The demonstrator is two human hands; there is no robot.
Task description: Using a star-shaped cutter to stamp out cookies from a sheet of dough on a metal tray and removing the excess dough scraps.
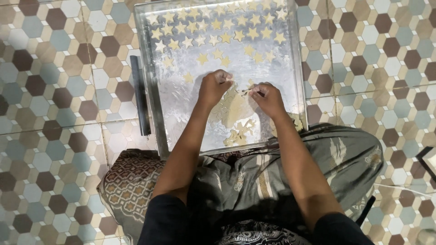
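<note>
A large floured metal tray (177, 97) lies on the floor in front of my lap. Several pale star-shaped dough pieces (213, 31) are laid out in rows across its far half. A flat sheet of rolled dough (234, 111) with cut-out holes lies at the near middle. My left hand (213, 86) rests closed on the dough sheet's far edge, pinching at it. My right hand (268, 97) is just to its right, fingers closed on a small piece of dough (249, 89). I cannot tell if a cutter is in either hand.
A long dark bar (140, 95) lies on the floor along the tray's left edge. The floor is tiled in hexagons of brown, beige and blue-grey (54, 90). My crossed legs in patterned cloth (254, 181) sit at the tray's near edge.
</note>
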